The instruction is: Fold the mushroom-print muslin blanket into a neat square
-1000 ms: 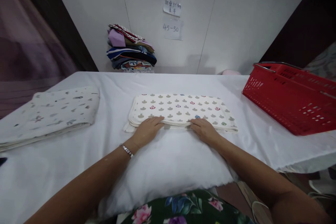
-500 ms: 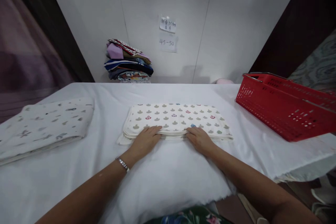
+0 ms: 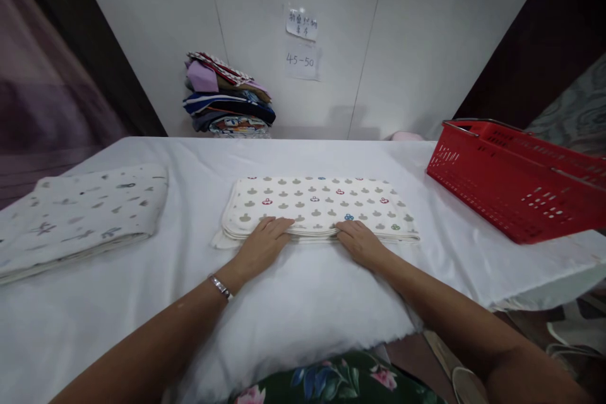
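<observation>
A white folded cloth (image 3: pixel 326 205) printed with grey duck-like shapes and a few red, blue and green ones lies in front of me, in several layers. My left hand (image 3: pixel 267 240) grips its near edge left of the middle, fingers over the top. On the same edge, right of the middle, my right hand (image 3: pixel 358 241) holds the layers with bent fingers. Both thumbs are mostly hidden. A bottom layer sticks out a little at the near left corner. Off to the left lies another folded white cloth (image 3: pixel 95 211) with small scattered prints.
A white tablecloth (image 3: pixel 303 309) covers the table. On the right stands a red perforated basket (image 3: pixel 516 186). At the table's far edge, against the wall, is a stack of folded fabrics (image 3: pixel 230 98). Two paper notes (image 3: pixel 302 44) hang on the wall.
The view has tipped slightly downward, so everything sits a little higher in the picture. Both hands stay on the near edge of the folded cloth, which looks unchanged.
</observation>
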A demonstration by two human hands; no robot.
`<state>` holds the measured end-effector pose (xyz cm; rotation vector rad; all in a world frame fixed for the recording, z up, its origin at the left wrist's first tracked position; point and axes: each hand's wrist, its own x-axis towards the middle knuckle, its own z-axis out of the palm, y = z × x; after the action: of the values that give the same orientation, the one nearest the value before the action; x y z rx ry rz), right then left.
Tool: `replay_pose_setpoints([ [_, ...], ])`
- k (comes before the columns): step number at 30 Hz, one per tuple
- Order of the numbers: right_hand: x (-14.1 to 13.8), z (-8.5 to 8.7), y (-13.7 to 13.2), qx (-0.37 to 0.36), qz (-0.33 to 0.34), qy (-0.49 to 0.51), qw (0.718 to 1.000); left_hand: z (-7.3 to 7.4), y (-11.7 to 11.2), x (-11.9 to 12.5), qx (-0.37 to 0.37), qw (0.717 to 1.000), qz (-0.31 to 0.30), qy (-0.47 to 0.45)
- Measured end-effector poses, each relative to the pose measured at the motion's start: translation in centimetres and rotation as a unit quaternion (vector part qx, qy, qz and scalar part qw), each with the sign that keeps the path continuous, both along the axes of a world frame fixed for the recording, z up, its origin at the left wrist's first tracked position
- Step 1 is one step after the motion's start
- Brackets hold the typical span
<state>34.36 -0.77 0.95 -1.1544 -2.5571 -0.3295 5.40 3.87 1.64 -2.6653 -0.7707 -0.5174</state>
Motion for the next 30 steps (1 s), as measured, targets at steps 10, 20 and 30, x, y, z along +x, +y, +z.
replay_pose_setpoints([
  [10, -0.3, 0.2, -0.5, -0.034, -0.018, 0.022, 0.999, 0.5, -0.4, 0.2, -0.033, 0.999, 0.016, -0.003],
  [20, -0.3, -0.4, -0.9, -0.078, -0.049, 0.046, 0.995, 0.0, -0.3, -0.3, -0.049, 0.999, -0.004, 0.004],
  [30, 1.0, 0.5, -0.6, -0.069, 0.017, 0.066, 0.995, 0.7, -0.2, -0.9, -0.117, 0.991, -0.039, -0.051],
])
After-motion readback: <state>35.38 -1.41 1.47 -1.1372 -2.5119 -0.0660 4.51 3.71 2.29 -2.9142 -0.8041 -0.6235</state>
